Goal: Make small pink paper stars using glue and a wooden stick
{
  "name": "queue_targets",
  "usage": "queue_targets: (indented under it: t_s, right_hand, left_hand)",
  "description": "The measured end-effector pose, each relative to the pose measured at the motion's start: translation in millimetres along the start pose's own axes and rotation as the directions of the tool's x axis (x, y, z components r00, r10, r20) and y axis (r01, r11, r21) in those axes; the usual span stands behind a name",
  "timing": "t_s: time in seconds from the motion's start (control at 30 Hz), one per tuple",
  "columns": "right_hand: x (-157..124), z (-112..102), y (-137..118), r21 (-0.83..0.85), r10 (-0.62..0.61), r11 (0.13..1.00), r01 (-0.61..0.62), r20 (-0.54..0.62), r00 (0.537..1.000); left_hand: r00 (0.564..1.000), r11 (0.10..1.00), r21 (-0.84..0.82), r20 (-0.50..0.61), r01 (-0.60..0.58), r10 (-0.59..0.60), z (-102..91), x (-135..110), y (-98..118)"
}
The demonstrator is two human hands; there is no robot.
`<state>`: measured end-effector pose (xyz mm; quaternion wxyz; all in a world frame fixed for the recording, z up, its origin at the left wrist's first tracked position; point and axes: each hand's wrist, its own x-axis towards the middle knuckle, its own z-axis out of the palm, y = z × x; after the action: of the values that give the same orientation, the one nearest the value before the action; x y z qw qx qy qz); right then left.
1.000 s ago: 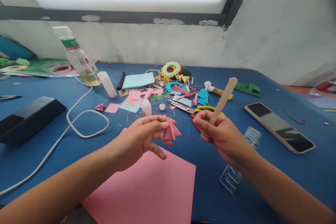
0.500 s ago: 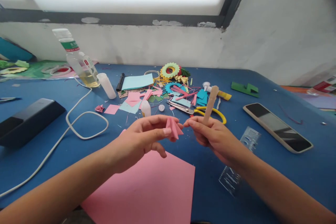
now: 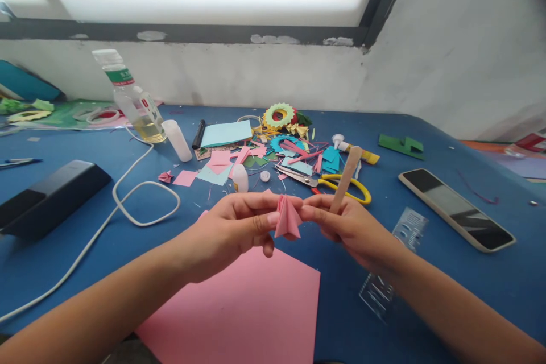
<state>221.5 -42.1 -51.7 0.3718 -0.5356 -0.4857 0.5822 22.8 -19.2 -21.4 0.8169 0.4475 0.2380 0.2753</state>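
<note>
A small folded piece of pink paper [image 3: 288, 220] is pinched between the thumb and fingers of my left hand [image 3: 239, 219]. My right hand [image 3: 345, 224] grips a flat wooden craft stick [image 3: 346, 177], which points up and slightly right. The thumb and forefinger of that hand also touch the right side of the folded paper. Beneath my left hand lies a large sheet of pink paper [image 3: 256, 307]. Just beyond my hands are a small white glue bottle [image 3: 240, 178] and its loose cap [image 3: 265, 176]. Scissors [image 3: 341, 183] with yellow handles lie behind my right hand.
Paper scraps [image 3: 222, 160] and cut rings [image 3: 279, 116] are heaped at the back centre. A tilted clear bottle [image 3: 139, 111] and white cable [image 3: 123, 199] are left, beside a dark device [image 3: 51, 199]. A phone [image 3: 456, 207] and clear stencil [image 3: 409, 227] lie right.
My right hand has come left, and its fingertips now touch the folded pink paper. The paper has turned in my left fingers, its point now upward. The view has shifted slightly.
</note>
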Motion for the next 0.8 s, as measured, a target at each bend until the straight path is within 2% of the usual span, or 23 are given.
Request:
queue_targets:
  t_s: [0.2,0.4,0.5,0.67,0.8]
  right_hand:
    - [-0.4,2.4,-0.6,0.022,-0.011,1.000,0.011,0.001,1.000]
    - [0.5,3.4,-1.0,0.054,-0.013,0.998,0.016,-0.050,0.999]
    - [0.6,3.2,-2.0,0.058,-0.010,0.998,0.014,-0.066,0.998]
    - [1.7,1.5,-0.2,0.046,-0.003,0.999,0.006,-0.071,0.997]
    - [1.4,1.2,-0.7,0.008,-0.006,1.000,0.007,-0.067,0.998]
  left_hand:
    - [1.000,0.996,-0.091,-0.014,0.024,-0.025,1.0,-0.8,3.1]
    - [0.991,0.978,-0.184,-0.072,0.096,-0.111,1.3,-0.5,9.6]
    - [0.984,0.984,-0.117,-0.094,0.137,-0.149,0.0,0.0,7.4]
    - [0.991,0.992,0.087,-0.110,0.091,-0.081,-2.1,-0.5,1.8]
    - [0.993,0.994,0.080,-0.098,0.068,-0.060,-1.2,-0.4,2.7]
